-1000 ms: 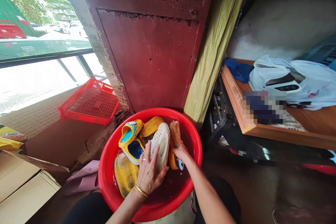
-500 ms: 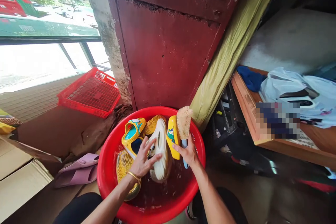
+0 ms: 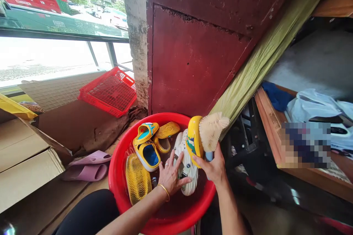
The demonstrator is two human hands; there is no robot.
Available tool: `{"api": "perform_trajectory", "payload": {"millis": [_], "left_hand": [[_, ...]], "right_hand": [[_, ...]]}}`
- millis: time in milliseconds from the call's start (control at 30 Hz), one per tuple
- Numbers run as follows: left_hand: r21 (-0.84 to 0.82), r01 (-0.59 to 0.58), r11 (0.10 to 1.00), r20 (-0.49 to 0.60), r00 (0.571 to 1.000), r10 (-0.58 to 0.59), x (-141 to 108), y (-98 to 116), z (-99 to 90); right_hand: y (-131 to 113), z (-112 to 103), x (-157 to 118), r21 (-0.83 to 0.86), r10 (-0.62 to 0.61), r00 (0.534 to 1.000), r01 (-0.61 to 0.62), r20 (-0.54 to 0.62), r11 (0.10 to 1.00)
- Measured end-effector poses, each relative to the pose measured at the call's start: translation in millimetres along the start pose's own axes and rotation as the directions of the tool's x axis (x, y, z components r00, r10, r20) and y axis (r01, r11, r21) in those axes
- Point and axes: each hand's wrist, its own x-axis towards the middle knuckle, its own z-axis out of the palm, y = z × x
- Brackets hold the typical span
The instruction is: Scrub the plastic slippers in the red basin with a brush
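A red basin (image 3: 115,187) holds dark water and several shoes. Inside it, my left hand (image 3: 172,174) has its fingers spread over a white clog (image 3: 190,181), touching its upper. My right hand (image 3: 215,165) is closed round the blue handle of a scrub brush with pale bristles (image 3: 212,130), and also grips a yellow shoe (image 3: 195,137) lying against the brush. Left in the basin are a yellow shoe with teal lining (image 3: 146,132), one with blue lining (image 3: 150,155) and a yellow ridged sole (image 3: 138,180). Another yellow sole (image 3: 169,129) lies at the back.
A red crate (image 3: 110,91) leans behind to the left, above pink slippers (image 3: 89,167) and cardboard (image 3: 27,165). A dark red door (image 3: 193,69) stands behind the basin. To the right, a wooden tray (image 3: 271,132) holds clothes.
The view has shifted, so the scene sits further right. The white clog has turned from its side to show its upper. The yellow shoe and brush are raised higher in my right hand.
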Motion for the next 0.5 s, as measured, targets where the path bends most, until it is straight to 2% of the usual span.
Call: {"api": "perform_trajectory", "payload": {"millis": [67, 133, 333, 433, 500], "left_hand": [[0.046, -0.056, 0.997, 0.023, 0.998, 0.055, 1, 12, 6.8], [0.092, -0.106, 0.990, 0.038, 0.994, 0.103, 0, 15, 16.0], [0.106, -0.179, 0.978, 0.127, 0.978, 0.165, -9, 1, 43.8], [-0.008, -0.181, 0.983, 0.192, 0.965, 0.179, -12, 1, 39.2], [-0.139, -0.190, 0.972, 0.225, 0.950, 0.218, -13, 0, 25.3]], "right_hand": [[-2, 7, -1, 0.080, -0.008, 0.999, 0.004, 0.046, 0.997], [5, 19, -1, 0.151, 0.024, 0.995, -0.039, 0.095, 0.988], [46, 52, 1, 0.247, 0.174, 0.968, -0.216, 0.179, 0.945], [52, 61, -3, 0.224, 0.217, 0.962, -0.251, 0.166, 0.942], [51, 62, -4, 0.231, 0.255, 0.952, -0.291, 0.172, 0.929]]}}
